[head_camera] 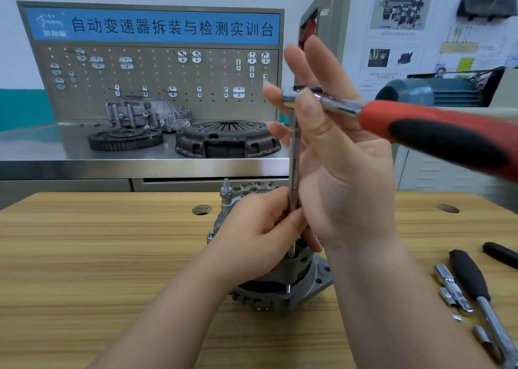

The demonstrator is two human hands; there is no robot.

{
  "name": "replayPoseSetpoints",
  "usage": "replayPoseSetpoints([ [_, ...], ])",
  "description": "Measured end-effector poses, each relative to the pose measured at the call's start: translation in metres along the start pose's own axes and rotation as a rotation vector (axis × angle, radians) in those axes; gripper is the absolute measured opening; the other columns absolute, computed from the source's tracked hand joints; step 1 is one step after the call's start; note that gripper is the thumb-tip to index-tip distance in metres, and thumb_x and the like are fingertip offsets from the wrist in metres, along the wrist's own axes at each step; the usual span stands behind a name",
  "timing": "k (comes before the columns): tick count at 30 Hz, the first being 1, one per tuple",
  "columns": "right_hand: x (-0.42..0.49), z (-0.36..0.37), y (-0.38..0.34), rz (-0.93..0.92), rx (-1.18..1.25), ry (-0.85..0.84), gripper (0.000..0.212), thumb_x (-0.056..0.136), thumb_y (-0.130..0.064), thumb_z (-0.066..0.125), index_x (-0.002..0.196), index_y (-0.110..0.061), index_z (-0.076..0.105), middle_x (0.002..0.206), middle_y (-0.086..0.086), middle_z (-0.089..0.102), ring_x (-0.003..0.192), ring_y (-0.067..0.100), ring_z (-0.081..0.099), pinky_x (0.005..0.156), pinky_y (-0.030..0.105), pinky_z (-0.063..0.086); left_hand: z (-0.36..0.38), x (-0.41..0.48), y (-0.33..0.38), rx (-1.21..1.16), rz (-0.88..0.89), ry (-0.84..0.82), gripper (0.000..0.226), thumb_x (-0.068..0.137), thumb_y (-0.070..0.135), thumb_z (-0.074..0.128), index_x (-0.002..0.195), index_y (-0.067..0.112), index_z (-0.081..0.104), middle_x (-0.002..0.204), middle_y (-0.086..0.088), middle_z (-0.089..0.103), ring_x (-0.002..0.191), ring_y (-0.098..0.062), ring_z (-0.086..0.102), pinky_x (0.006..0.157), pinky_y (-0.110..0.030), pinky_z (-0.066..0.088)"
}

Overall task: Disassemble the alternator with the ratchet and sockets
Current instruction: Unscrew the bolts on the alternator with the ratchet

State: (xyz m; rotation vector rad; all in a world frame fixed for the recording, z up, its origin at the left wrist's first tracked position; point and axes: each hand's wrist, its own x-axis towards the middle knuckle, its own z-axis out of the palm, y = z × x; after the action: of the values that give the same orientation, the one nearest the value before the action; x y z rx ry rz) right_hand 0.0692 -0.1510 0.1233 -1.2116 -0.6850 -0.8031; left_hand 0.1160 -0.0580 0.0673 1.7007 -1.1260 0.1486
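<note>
A grey alternator [283, 284] stands on the wooden table [98, 256] at the centre, partly hidden by my hands. A ratchet with a red-and-black handle [437, 133] sticks out to the right, its chrome head [291, 97] on top of a long vertical extension bar [294, 167] that reaches down into the alternator. My left hand [260, 234] grips the lower part of the bar just above the housing. My right hand [336, 158] is raised beside the bar with fingers spread and straight, thumb pressing on the ratchet head.
Loose sockets [451, 290] and a black-handled tool [476, 284] lie at the table's right edge, another black handle [501, 254] beyond. Behind stands a steel bench [84, 164] with a clutch cover [227, 139], a ring gear [126, 139], a housing [145, 113] and a pegboard [157, 83].
</note>
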Motion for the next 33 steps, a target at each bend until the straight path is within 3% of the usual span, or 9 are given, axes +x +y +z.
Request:
replayPoseSetpoints([
  [3, -0.0002, 0.0006, 0.0009, 0.072, 0.184, 0.059, 0.025, 0.098, -0.02, 0.045, 0.115, -0.023, 0.063, 0.126, -0.003, 0.065, 0.102, 0.022, 0.068, 0.086, 0.026, 0.05, -0.0011, 0.0003, -0.0005, -0.054, 0.028, -0.019, 0.023, 0.088, 0.027, 0.051, 0.088, 0.009, 0.066, 0.08, 0.006, 0.073, 0.075, -0.026, 0.066, 0.07, -0.041, 0.054],
  [7, 0.0012, -0.005, 0.0013, 0.158, 0.239, 0.127, 0.031, 0.102, -0.027, 0.036, 0.122, -0.013, 0.055, 0.111, 0.002, 0.072, 0.093, 0.026, 0.071, 0.078, 0.027, 0.054, -0.0029, 0.0002, -0.0006, -0.108, 0.067, -0.055, 0.024, 0.089, 0.024, 0.046, 0.086, 0.01, 0.065, 0.08, 0.008, 0.069, 0.081, -0.015, 0.067, 0.076, -0.033, 0.053],
  [10, 0.0024, -0.0057, 0.0019, 0.114, 0.169, 0.138, 0.023, 0.099, -0.025, 0.043, 0.114, -0.023, 0.06, 0.112, -0.002, 0.071, 0.106, 0.026, 0.067, 0.089, 0.03, 0.052, -0.0027, -0.0001, -0.0038, -0.028, 0.085, -0.047, 0.023, 0.093, 0.016, 0.046, 0.094, 0.003, 0.065, 0.082, 0.005, 0.071, 0.079, -0.018, 0.068, 0.074, -0.036, 0.055],
  [14, 0.0026, -0.0041, 0.0004, -0.043, 0.0, 0.059, 0.024, 0.09, -0.015, 0.058, 0.107, -0.032, 0.065, 0.118, -0.011, 0.065, 0.127, 0.023, 0.053, 0.114, 0.048, 0.034, -0.0014, -0.001, -0.0041, -0.043, 0.053, -0.021, 0.027, 0.091, 0.023, 0.049, 0.097, 0.001, 0.064, 0.085, 0.002, 0.074, 0.077, -0.033, 0.068, 0.07, -0.05, 0.054],
  [17, 0.0013, -0.0035, 0.0026, 0.006, 0.098, 0.049, 0.021, 0.096, -0.02, 0.052, 0.114, -0.027, 0.061, 0.124, -0.007, 0.065, 0.126, 0.028, 0.055, 0.109, 0.041, 0.04, -0.0014, -0.0015, -0.0033, -0.13, 0.045, -0.026, 0.028, 0.091, 0.022, 0.052, 0.098, -0.001, 0.064, 0.088, -0.008, 0.074, 0.081, -0.036, 0.067, 0.073, -0.054, 0.053],
  [22, 0.0005, -0.0027, 0.0009, 0.223, 0.271, 0.064, 0.038, 0.098, -0.035, 0.036, 0.121, -0.011, 0.055, 0.099, 0.005, 0.075, 0.094, 0.025, 0.072, 0.083, 0.028, 0.055, -0.0045, -0.0015, -0.0027, -0.174, 0.029, -0.047, 0.048, 0.084, 0.033, 0.046, 0.098, -0.011, 0.062, 0.094, -0.019, 0.07, 0.091, -0.032, 0.066, 0.083, -0.052, 0.051],
  [28, 0.0026, -0.0027, -0.0024, 0.005, 0.07, 0.015, 0.026, 0.088, -0.019, 0.062, 0.109, -0.031, 0.069, 0.119, -0.012, 0.066, 0.121, 0.02, 0.058, 0.105, 0.036, 0.043, -0.0039, -0.0002, -0.0047, -0.035, 0.042, -0.039, 0.024, 0.093, 0.018, 0.045, 0.101, 0.004, 0.063, 0.088, -0.001, 0.074, 0.086, -0.02, 0.069, 0.079, -0.046, 0.053],
  [30, 0.0022, -0.0006, -0.0019, -0.009, 0.047, -0.014, 0.027, 0.087, -0.021, 0.059, 0.11, -0.033, 0.069, 0.128, -0.016, 0.061, 0.12, 0.017, 0.059, 0.102, 0.034, 0.044, -0.0033, 0.0001, -0.0053, -0.049, 0.049, -0.032, 0.025, 0.094, 0.02, 0.047, 0.102, 0.003, 0.064, 0.091, -0.003, 0.074, 0.086, -0.025, 0.069, 0.078, -0.048, 0.053],
  [33, 0.0008, -0.0001, -0.0002, 0.061, 0.204, 0.042, 0.027, 0.097, -0.02, 0.046, 0.119, -0.021, 0.061, 0.121, -0.004, 0.066, 0.112, 0.029, 0.065, 0.092, 0.029, 0.051, -0.0036, -0.0006, -0.0033, -0.123, 0.053, -0.039, 0.032, 0.09, 0.029, 0.048, 0.097, 0.003, 0.065, 0.089, -0.002, 0.074, 0.085, -0.027, 0.068, 0.078, -0.048, 0.053],
])
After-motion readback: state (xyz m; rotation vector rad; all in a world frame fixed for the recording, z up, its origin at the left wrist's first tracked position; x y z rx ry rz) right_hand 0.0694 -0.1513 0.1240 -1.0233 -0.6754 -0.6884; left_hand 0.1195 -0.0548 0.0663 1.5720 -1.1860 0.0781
